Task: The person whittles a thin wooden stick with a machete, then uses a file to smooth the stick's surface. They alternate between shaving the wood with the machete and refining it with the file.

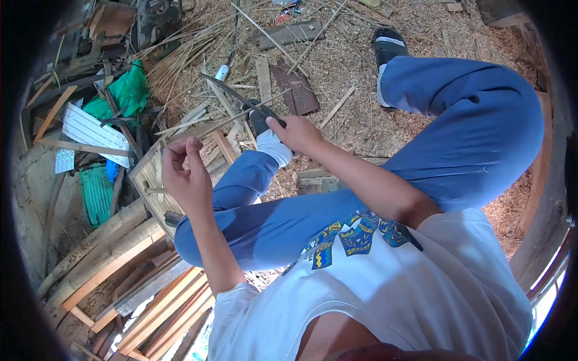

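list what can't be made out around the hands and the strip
- Head view: knife handle, hidden inside the right hand grip.
- Head view: near end of the strip, covered by left hand fingers.
- Head view: clutter at top left, darkened by the lens edge.
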Available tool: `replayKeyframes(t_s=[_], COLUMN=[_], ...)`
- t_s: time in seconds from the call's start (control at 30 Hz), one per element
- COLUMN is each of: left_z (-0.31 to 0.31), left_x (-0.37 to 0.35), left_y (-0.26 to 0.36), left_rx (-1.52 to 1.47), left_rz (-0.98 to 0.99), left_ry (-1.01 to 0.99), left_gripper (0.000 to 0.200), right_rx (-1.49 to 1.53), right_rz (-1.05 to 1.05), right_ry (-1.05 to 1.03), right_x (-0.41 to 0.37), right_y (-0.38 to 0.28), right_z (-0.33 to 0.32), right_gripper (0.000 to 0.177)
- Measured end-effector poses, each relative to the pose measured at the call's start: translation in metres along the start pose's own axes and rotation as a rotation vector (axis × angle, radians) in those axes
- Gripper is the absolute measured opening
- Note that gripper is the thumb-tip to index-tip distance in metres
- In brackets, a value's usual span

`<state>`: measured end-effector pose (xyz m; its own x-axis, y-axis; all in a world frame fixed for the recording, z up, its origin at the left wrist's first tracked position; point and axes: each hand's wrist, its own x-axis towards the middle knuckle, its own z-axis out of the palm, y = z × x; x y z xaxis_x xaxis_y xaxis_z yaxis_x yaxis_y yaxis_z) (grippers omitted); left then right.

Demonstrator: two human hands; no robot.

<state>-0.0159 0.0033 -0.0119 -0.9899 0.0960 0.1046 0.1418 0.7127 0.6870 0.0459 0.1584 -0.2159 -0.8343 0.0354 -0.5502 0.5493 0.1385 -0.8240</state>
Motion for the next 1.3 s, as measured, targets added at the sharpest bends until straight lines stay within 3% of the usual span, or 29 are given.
replayKeyframes(t_s=[0.17, 0.27, 0.37, 0.47, 0.57, 0.7, 0.8, 0.97, 1.1, 1.2, 1.3], left_z=[0.004, 0.004, 0.000, 0.002, 0.008, 0.011, 0.006, 0.000, 0.009, 0.006, 0.000], left_x=[0.002, -0.003, 0.001, 0.006, 0.010, 0.013, 0.010, 0.015, 0.026, 0.038, 0.041], left_y=[0.000, 0.000, -0.007, -0.001, 0.008, 0.000, -0.010, -0.015, -0.005, -0.016, -0.023], left_rx=[0.010, -0.002, 0.000, 0.016, 0.019, -0.016, -0.002, 0.040, 0.021, -0.009, 0.052], left_rz=[0.014, -0.005, 0.011, -0.002, 0.018, 0.036, 0.018, -0.026, 0.032, 0.069, 0.031], left_ry=[0.012, 0.032, 0.041, 0.034, 0.026, 0.075, 0.104, 0.101, 0.085, 0.085, 0.099], left_gripper=[0.016, 0.016, 0.016, 0.016, 0.017, 0.016, 0.016, 0.018, 0.019, 0.020, 0.021], right_rx=[0.090, 0.070, 0.053, -0.033, 0.061, 0.092, 0.001, 0.039, -0.077, 0.084, 0.050], right_rz=[-0.217, -0.343, 0.075, 0.156, 0.173, -0.175, -0.285, 0.325, 0.409, 0.213, -0.100], right_ry=[-0.079, -0.026, -0.075, 0.005, 0.009, 0.017, -0.085, -0.048, 0.064, 0.029, -0.054], right_x=[-0.022, -0.036, -0.006, 0.031, 0.024, -0.007, -0.016, 0.030, 0.030, 0.024, 0.019], right_y=[-0.049, -0.050, 0.000, 0.058, 0.028, -0.029, -0.029, 0.064, 0.070, 0.035, 0.000], right_z=[-0.001, -0.002, 0.012, 0.012, 0.009, 0.005, 0.003, 0.008, 0.001, 0.009, 0.011], right_gripper=[0.065, 0.057, 0.069, 0.072, 0.071, 0.061, 0.063, 0.073, 0.075, 0.074, 0.071])
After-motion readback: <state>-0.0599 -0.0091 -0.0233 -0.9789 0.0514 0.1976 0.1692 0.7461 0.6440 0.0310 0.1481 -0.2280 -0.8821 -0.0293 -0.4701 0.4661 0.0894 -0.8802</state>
